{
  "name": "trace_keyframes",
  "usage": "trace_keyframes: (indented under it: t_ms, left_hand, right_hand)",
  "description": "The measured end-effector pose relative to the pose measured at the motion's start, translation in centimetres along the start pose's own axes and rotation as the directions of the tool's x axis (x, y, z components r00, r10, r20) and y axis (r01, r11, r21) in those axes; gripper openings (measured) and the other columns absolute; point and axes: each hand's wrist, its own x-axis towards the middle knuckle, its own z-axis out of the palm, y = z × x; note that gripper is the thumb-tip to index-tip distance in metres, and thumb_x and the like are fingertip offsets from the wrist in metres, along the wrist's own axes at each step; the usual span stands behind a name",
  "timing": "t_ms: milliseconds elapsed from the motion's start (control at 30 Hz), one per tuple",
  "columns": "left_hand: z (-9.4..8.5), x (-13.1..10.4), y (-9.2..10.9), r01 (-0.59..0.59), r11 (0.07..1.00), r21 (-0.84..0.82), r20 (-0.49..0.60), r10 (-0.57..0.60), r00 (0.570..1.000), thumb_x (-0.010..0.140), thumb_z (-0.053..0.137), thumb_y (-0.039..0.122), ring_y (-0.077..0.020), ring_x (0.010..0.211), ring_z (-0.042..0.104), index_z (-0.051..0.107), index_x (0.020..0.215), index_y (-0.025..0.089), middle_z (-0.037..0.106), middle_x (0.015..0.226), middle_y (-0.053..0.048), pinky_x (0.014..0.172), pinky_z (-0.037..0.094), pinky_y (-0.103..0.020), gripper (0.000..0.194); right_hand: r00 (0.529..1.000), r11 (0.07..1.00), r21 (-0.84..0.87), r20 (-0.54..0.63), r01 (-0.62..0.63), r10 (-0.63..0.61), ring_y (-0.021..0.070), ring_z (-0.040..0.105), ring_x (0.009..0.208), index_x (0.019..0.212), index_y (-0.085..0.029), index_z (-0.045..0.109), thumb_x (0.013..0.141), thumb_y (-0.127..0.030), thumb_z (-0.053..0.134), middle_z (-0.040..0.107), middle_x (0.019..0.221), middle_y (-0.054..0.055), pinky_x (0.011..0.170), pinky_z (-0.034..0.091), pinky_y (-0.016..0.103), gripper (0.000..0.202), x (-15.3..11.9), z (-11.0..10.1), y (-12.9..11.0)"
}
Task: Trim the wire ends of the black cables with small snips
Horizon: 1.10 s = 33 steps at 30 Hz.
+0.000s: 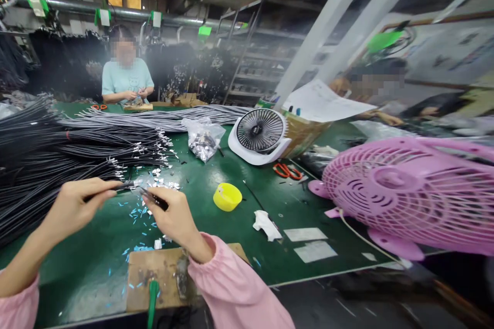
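Note:
My left hand (79,205) is closed round a black cable (122,185), pinching it close to its end. In my right hand (172,216) is a pair of dark tweezers (155,198), with the tips beside the cable end; exact contact is too small to make out. Blue clippings (141,213) and silvery foil scraps (164,183) lie scattered on the table below both hands. To the left is a large heap of black cables (77,149) with stripped ends. Under my right forearm lies a stained wooden board (139,267), with a green-handled tool (153,293) on it.
A yellow ring (227,197), a bag of small parts (204,141), a small white fan (259,133) and orange-handled scissors (287,170) are on the green table (239,247). A pink fan (409,190) stands right. Co-workers (127,79) sit opposite and far right.

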Motion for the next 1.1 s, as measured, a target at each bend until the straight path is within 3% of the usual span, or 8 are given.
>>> trace_keyframes:
  t_ms: [167,300,367,500,667,800,967,1100]
  left_hand:
    - [4.2,0.1,0.9,-0.076,0.992,-0.104,0.016,0.078,0.997,0.086,0.063,0.053,-0.0162,0.058,0.069,0.083,0.078,0.027,0.079,0.071,-0.002,0.056,0.055,-0.023,0.033]
    - [5.6,-1.8,0.0,-0.033,0.989,-0.144,-0.027,0.029,0.999,0.092,0.059,0.053,-0.0149,0.056,0.066,0.081,0.109,0.025,0.075,0.068,0.0,0.055,0.055,-0.022,0.04]
    - [5.6,-2.4,-0.1,-0.043,0.987,-0.155,0.005,0.044,0.999,0.094,0.056,0.049,-0.0135,0.056,0.063,0.078,0.118,0.025,0.071,0.069,0.001,0.053,0.053,-0.021,0.039]
    - [5.4,-2.4,0.0,-0.04,0.984,-0.174,0.071,0.053,0.996,0.095,0.054,0.042,-0.0133,0.055,0.06,0.082,0.1,0.026,0.071,0.071,0.0,0.045,0.045,-0.02,0.033]
    - [5.2,-2.1,0.5,0.141,0.956,-0.259,0.099,-0.119,0.988,0.083,0.063,0.051,-0.014,0.044,0.059,0.078,0.08,0.024,0.066,0.055,0.001,0.042,0.048,-0.022,0.032]
    - [4.9,-2.1,1.1,0.208,0.919,-0.335,0.214,-0.141,0.967,0.085,0.06,0.053,-0.013,0.037,0.057,0.07,0.066,0.023,0.062,0.045,0.003,0.039,0.046,-0.02,0.037]
    - [4.6,-2.3,1.4,0.213,0.918,-0.334,0.307,-0.108,0.946,0.093,0.05,0.053,-0.0114,0.031,0.053,0.057,0.053,0.024,0.057,0.038,0.004,0.036,0.041,-0.019,0.05]
    - [4.5,-2.4,1.4,0.116,0.951,-0.287,0.262,-0.038,0.964,0.094,0.05,0.046,-0.0108,0.029,0.05,0.062,0.056,0.024,0.055,0.035,0.005,0.034,0.038,-0.019,0.045]
  right_hand:
    - [0.981,0.973,0.213,-0.185,0.093,-0.053,0.0153,0.063,0.06,0.081,-0.018,0.08,0.088,-0.018,0.069,0.073,0.069,0.003,0.058,0.051,0.025,0.013,-0.7,1.0,1.0]
    - [0.981,0.977,0.202,-0.195,0.066,-0.026,0.0144,0.061,0.059,0.08,-0.019,0.079,0.084,-0.014,0.072,0.072,0.07,0.002,0.058,0.051,0.024,0.009,-1.0,1.0,0.9]
    - [0.982,0.98,0.188,-0.187,0.063,-0.027,0.0145,0.062,0.06,0.081,-0.019,0.08,0.082,-0.011,0.073,0.072,0.069,0.002,0.058,0.051,0.024,0.01,-1.1,1.0,0.7]
    - [0.982,0.984,0.166,-0.188,0.065,-0.033,0.0149,0.063,0.061,0.081,-0.018,0.08,0.081,-0.009,0.072,0.071,0.069,0.003,0.058,0.05,0.024,0.011,-1.4,0.8,0.5]
    - [0.982,0.985,0.168,-0.19,0.039,-0.006,0.0155,0.064,0.063,0.084,-0.017,0.08,0.084,-0.012,0.071,0.073,0.072,0.004,0.059,0.051,0.025,0.01,-1.6,0.6,0.5]
    - [0.993,0.983,0.17,-0.107,0.071,-0.053,0.0164,0.065,0.066,0.086,-0.021,0.08,0.086,-0.013,0.072,0.074,0.075,0.003,0.063,0.053,0.027,0.012,-1.6,0.7,0.4]
    - [0.992,0.972,0.207,-0.09,0.108,-0.091,0.0148,0.062,0.063,0.079,-0.021,0.079,0.085,-0.009,0.071,0.07,0.069,0.001,0.063,0.051,0.026,0.016,-1.4,0.8,0.1]
    - [0.993,0.976,0.202,-0.102,0.087,-0.067,0.0143,0.059,0.06,0.075,-0.02,0.078,0.083,-0.008,0.072,0.065,0.064,-0.001,0.059,0.048,0.025,0.016,-1.2,0.8,-0.1]
